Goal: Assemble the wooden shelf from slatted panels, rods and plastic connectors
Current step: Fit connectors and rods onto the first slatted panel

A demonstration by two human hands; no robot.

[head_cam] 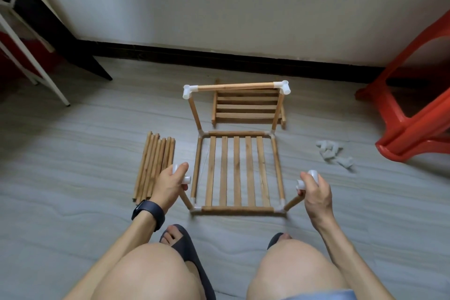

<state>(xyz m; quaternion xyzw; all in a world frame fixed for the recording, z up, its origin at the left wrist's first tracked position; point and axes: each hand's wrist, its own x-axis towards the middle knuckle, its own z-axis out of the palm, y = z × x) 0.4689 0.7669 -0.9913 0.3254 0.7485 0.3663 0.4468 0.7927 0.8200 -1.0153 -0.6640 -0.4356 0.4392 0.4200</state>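
Just left of our left fingers lies a bundle of smooth, round pale-wood rods (154, 165), side by side on the grey wood-grain floor (73, 153). Our left hand (170, 182), with a black band watch (146, 212) on its wrist, curls thumb and fingers round a white plastic corner connector (186, 180) capping a short upright rod at the shelf's near left corner. Between our two sets of fingers sits the flat slatted wooden panel (237, 173): five slats framed by rods joined at white plastic corners. Beyond the fingertips, two far rods stand up and carry a crossing rod (235, 86) between two more white connectors, and a second slatted panel (247, 107) lies on the floor behind them. Our right hand (315, 190) wraps the same way round another white connector (301, 184) on the near right upright. Right of those fingers, well apart, is a small heap of loose whitish connectors (334, 153), and further right a glossy red plastic stool (418, 105).
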